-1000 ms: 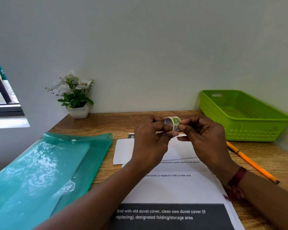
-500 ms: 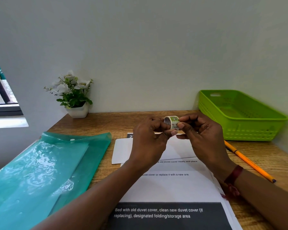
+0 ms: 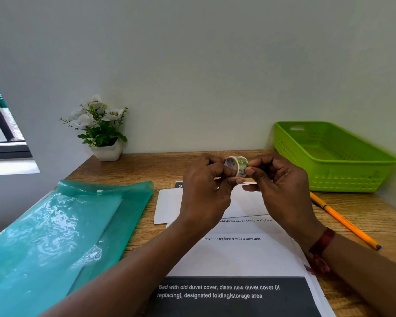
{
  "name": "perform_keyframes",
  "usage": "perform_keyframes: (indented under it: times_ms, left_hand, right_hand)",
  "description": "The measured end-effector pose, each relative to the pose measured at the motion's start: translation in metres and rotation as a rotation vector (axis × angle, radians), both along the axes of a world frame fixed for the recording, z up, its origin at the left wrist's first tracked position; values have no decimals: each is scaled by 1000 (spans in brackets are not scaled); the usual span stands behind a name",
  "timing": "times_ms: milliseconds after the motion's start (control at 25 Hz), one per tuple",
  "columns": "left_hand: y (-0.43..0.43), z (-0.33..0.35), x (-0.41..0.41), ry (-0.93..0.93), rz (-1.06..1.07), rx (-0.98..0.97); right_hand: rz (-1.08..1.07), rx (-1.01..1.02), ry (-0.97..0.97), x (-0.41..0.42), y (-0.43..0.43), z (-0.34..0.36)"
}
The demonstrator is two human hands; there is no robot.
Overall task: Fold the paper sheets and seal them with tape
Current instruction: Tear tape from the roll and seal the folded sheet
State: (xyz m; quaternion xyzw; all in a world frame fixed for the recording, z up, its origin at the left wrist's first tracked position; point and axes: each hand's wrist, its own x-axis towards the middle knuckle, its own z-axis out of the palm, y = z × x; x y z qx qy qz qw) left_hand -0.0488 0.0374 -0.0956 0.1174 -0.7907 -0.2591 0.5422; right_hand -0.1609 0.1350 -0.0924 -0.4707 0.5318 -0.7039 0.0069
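A small roll of patterned tape (image 3: 237,164) is held up over the desk between both hands. My left hand (image 3: 207,191) grips the roll from the left with curled fingers. My right hand (image 3: 281,188) pinches the roll's right edge with thumb and forefinger. Below the hands lies a folded white paper (image 3: 169,205) on top of a printed sheet (image 3: 238,257) with black bands and text. Part of the folded paper is hidden behind my hands.
A teal plastic folder (image 3: 62,236) covers the desk's left side. A green plastic basket (image 3: 329,156) stands at the back right. An orange pencil (image 3: 343,221) lies to the right of the sheets. A white flower pot (image 3: 106,151) sits by the wall.
The hands and tape roll stay in nearly the same place. My right thumb and forefinger have shifted slightly along the roll's edge.
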Motion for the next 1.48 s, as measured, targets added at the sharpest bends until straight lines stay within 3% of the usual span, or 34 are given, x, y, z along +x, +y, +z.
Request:
perform_keyframes:
  times_ms: [440,1480]
  left_hand:
    - [-3,3,0,-105,-9,54]
    - [-2,2,0,-99,-21,71]
  right_hand:
    - [-5,16,-3,-3,-1,1]
    - [62,36,3,1,1,0]
